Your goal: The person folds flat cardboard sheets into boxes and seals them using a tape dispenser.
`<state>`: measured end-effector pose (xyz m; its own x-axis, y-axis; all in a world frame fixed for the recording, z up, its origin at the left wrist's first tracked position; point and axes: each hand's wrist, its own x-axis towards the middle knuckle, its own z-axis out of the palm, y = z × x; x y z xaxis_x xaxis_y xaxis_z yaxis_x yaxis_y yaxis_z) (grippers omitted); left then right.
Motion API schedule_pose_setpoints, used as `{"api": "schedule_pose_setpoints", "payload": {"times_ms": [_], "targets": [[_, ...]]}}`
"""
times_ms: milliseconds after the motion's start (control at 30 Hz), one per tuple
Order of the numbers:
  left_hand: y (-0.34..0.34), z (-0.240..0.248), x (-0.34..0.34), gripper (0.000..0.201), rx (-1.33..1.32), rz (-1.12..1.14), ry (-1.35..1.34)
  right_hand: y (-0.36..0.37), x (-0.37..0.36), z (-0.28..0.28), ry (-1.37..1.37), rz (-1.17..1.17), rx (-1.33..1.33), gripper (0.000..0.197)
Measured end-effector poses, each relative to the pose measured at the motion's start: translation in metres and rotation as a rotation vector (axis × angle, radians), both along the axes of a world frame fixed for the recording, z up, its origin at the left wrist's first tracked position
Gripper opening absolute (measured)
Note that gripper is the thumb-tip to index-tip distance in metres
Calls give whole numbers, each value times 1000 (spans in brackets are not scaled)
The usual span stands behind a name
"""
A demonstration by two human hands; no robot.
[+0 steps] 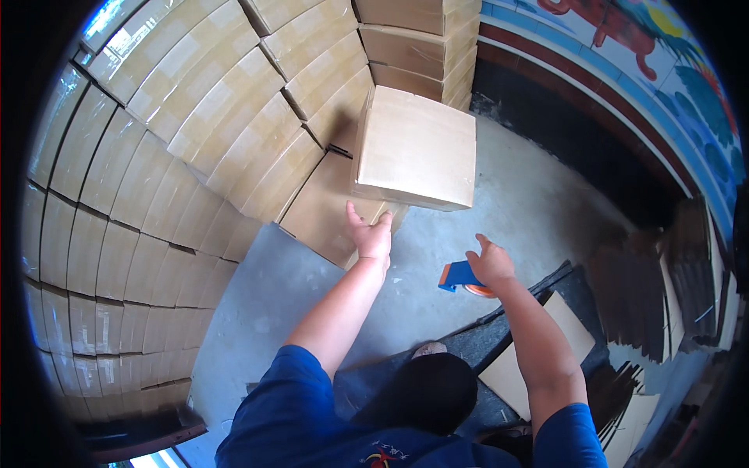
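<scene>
A closed brown cardboard box rests partly over a flat cardboard surface, which looks like the top of a lower carton. Just short of the box's near edge, my left hand reaches forward with its fingers spread and nothing in them. Farther right, my right hand is held out, index finger and thumb apart. Beneath it shows a blue and orange tape dispenser, partly covered by the hand. No grip on the dispenser is visible.
Tall stacks of taped cartons line the left and back. Grey floor lies between them and a painted wall. Flattened cardboard leans at the right, and a loose sheet lies on dark material near my legs.
</scene>
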<state>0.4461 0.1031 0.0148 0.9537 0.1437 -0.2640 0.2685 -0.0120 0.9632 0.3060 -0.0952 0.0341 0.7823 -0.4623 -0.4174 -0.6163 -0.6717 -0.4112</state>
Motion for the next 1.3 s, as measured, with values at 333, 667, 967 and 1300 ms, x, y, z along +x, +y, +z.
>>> {"api": "schedule_pose_setpoints", "payload": {"times_ms": [333,667,967,1300], "targets": [[4,9,32,88,759,-832,-153,-6,110,-10,-45,87,-168,52],[-15,26,102,95,-17,-188,111,-6,137,13,-191,392,-259,42],[-1,16,47,91,-357,47,137,9,130,29,-248,417,-173,39],[-59,36,78,88,-141,113,154,5,44,16,-295,350,31,43]]}}
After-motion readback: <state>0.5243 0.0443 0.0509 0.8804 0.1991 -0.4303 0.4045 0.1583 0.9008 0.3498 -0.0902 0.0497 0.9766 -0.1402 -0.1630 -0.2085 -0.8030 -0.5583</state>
